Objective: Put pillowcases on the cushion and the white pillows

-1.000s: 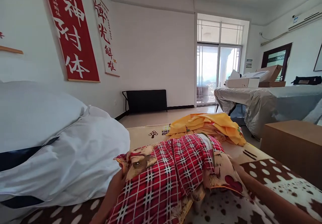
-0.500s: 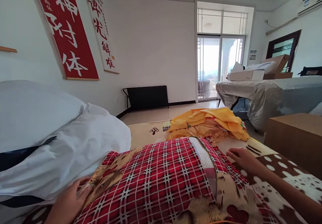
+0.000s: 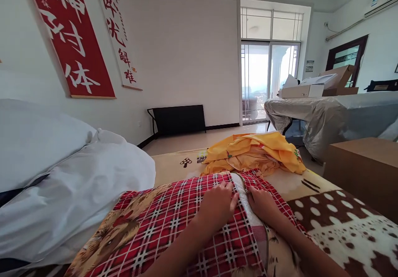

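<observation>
A pillow in a red plaid cover [image 3: 174, 215] with brown animal prints lies on the bed in front of me. Its cover gapes along one side, where a white inner part [image 3: 247, 202] shows. My left hand [image 3: 219, 202] rests on the plaid just left of this gap, fingers partly spread and apparently holding nothing. At the gap's right edge, my right hand [image 3: 263, 202] has its fingers closed on the edge of the cover.
White bedding [image 3: 118, 165] is piled at the left. Crumpled yellow cloth [image 3: 255, 148] lies beyond the pillow on the patterned blanket [image 3: 345, 215]. A cardboard box [image 3: 360, 165] and a plastic-covered table [image 3: 326, 115] stand at the right.
My left hand has moved right, from the pillow's left edge to beside the gap. My right hand has moved left and taken hold of the cover's edge.
</observation>
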The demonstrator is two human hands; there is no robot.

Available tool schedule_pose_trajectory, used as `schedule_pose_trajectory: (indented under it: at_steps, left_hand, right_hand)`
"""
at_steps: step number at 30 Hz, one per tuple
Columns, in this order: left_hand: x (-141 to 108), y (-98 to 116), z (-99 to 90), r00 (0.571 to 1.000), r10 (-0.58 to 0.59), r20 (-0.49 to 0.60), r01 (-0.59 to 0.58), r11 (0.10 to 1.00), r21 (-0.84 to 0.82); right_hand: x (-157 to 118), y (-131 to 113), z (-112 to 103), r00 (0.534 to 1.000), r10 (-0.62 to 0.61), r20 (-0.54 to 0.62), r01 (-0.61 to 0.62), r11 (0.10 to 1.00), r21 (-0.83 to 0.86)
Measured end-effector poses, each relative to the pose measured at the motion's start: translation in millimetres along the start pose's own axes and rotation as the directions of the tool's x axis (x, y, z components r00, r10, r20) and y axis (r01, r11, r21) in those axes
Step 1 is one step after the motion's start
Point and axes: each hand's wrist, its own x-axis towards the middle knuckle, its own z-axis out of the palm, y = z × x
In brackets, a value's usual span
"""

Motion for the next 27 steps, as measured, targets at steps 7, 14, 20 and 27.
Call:
schedule_pose_trajectory:
  at_steps: [7, 14, 20, 27]
  left_hand:
    - [30.7, 6.9, 48.3, 0.99, -0.138, 0.025, 0.138, 0.99, 0.01]
    - [8.8, 11.2, 59.6, 0.993, -0.122, -0.007, 0.121, 0.991, -0.052]
    - [2.3, 21.6, 73.2, 0.994, -0.097, -0.043, 0.088, 0.982, -0.166]
    - [-4.2, -5.6, 79.8, 0.96, -0.122, -0.25, -0.037, 0.835, -0.55]
  right_hand:
    - [0.5, 21.6, -4.3, 0.998, -0.048, -0.033, 0.052, 0.99, 0.131]
    - [-2.8, 3.3, -28.2, 0.989, -0.087, -0.123, 0.121, 0.944, 0.308]
    - [-14.6, -45.1, -75.4, 0.961, -0.186, -0.205, 0.253, 0.891, 0.377]
    - [-28.9, -69.6, -66.2, 0.977, -0.174, -0.121, 0.193, 0.966, 0.171]
